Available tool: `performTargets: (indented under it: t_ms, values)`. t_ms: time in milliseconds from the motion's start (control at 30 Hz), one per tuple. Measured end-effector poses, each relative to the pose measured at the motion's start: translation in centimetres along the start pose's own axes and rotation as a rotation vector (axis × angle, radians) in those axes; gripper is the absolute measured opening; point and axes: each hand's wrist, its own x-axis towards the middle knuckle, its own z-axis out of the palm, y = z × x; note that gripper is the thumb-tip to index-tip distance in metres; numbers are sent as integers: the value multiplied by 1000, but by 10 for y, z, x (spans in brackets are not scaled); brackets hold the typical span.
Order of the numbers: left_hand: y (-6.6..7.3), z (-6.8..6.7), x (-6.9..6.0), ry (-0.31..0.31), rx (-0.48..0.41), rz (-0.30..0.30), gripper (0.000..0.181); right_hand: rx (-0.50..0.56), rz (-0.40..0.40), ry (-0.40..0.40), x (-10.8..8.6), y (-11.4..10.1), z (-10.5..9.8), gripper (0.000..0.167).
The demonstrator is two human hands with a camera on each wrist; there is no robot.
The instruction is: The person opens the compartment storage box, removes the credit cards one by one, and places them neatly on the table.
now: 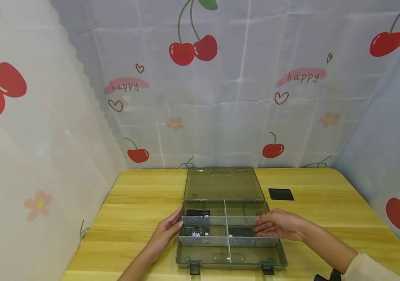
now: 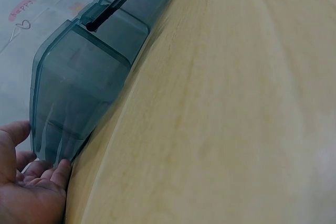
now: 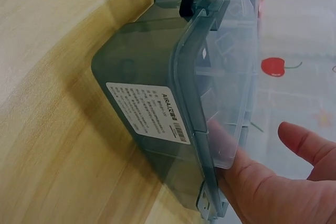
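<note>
A translucent grey-green divided box point(image 1: 203, 251) stands on the table with its lid point(image 1: 221, 185) folded back flat. My left hand point(image 1: 166, 232) touches the box's left side; its thumb meets the upper edge and its fingers lie against the wall in the left wrist view. My right hand point(image 1: 282, 225) reaches over the right rim, fingers extended into the middle right compartment beside a black card point(image 1: 243, 232). Its thumb stands apart in the right wrist view. Black cards lettered VIP lie in the back left point(image 1: 194, 213) compartment and, as a Vip card point(image 1: 193, 231), in the middle left one.
A black card point(image 1: 281, 194) lies on the wooden table point(image 1: 143, 195), right of the lid. Two black latches point(image 1: 195, 268) hang at the box's front. A white printed label point(image 3: 149, 111) is on its right side. A cherry-patterned curtain point(image 1: 200, 117) surrounds the table's back and sides.
</note>
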Motion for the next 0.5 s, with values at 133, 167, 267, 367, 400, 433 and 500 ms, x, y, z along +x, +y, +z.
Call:
performTargets:
  t_ms: [133,167,267,367,400,433,500]
  values:
    - [0,0,0,10,1,-7,64,25,3,-10,2,2,-1,50]
    - [0,0,0,11,1,-8,64,29,4,-8,3,3,-1,50]
    - [-1,0,0,14,-1,-11,64,33,5,-1,4,3,-1,51]
    - [-1,0,0,12,-8,-8,63,42,7,4,4,3,-1,53]
    - [-1,0,0,11,-9,-6,64,46,8,4,4,3,-1,54]
    - [-1,0,0,9,-10,-6,64,51,10,5,4,3,-1,56]
    - [-1,0,0,10,-14,-8,64,63,12,5,4,3,0,59]
